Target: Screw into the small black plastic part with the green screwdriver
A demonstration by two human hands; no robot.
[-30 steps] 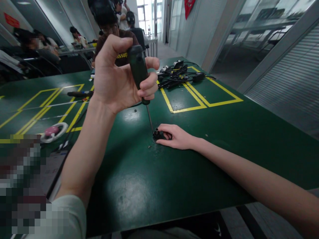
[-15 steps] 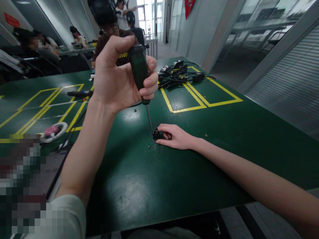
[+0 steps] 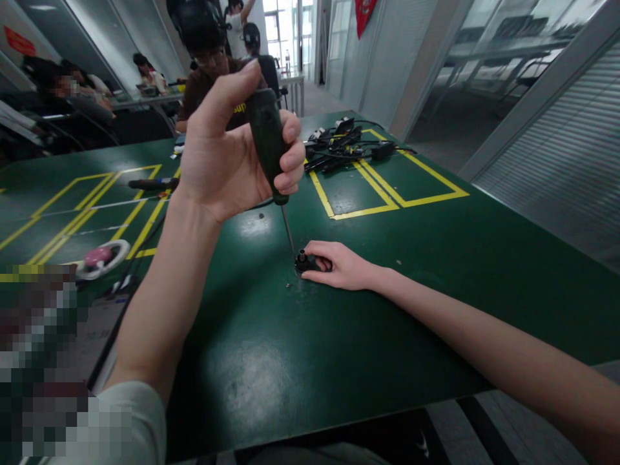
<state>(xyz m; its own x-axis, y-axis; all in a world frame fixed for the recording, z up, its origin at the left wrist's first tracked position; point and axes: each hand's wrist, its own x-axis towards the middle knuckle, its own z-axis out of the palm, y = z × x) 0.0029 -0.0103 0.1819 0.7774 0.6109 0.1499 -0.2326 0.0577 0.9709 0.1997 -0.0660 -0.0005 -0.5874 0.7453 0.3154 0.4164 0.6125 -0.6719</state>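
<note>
My left hand is wrapped round the dark green handle of a screwdriver, with the thumb over its top end. The thin shaft slants down to a small black part on the green table. A short metal-rimmed tube stands up from that part. On its right side, the thumb and fingers of my right hand pinch it against the tabletop. Where exactly the tip meets the part is too small to tell. A tiny loose piece, perhaps a screw, lies just in front.
Behind my hands, a heap of black cables and connectors lies over yellow tape outlines. To the left are a dark stick-shaped tool and a white ring with a pink middle. A person in headgear sits across the table.
The screwdriver handle has turned slightly in my left hand, its fingers shifting a little. My right hand and the black part stay in place; the whole view has drifted slightly.
</note>
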